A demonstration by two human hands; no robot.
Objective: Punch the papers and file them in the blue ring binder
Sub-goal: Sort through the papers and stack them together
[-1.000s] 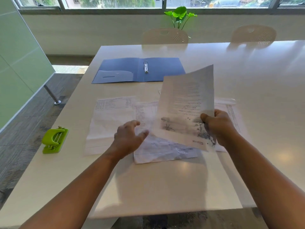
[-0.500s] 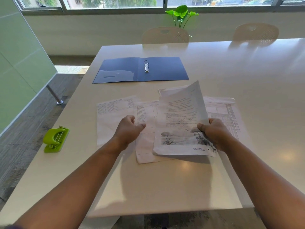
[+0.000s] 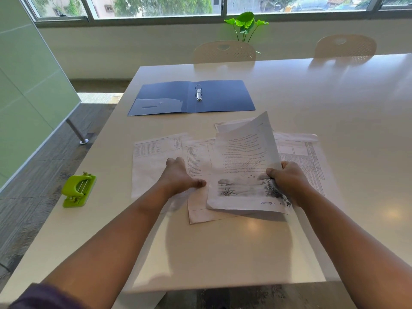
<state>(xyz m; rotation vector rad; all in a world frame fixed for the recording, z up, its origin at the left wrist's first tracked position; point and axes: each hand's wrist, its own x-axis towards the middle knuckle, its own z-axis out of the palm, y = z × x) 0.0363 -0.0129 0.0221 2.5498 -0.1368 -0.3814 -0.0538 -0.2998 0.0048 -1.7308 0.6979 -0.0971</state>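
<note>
On the white surface (image 3: 334,103) we record loose papers (image 3: 156,161) spread near the front edge, the blue ring binder (image 3: 223,97) lying open beyond them, and a green hole punch (image 3: 79,190) well apart to the left. Our right hand (image 3: 289,181) pinches one printed sheet (image 3: 245,166), its far edge lifted; our left hand (image 3: 178,177) rests fingers-down on the papers, thumb out.

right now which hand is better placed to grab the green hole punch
Left. The green hole punch sits at the table's left edge, beyond the left hand, while the right hand grips the printed sheet.
</note>
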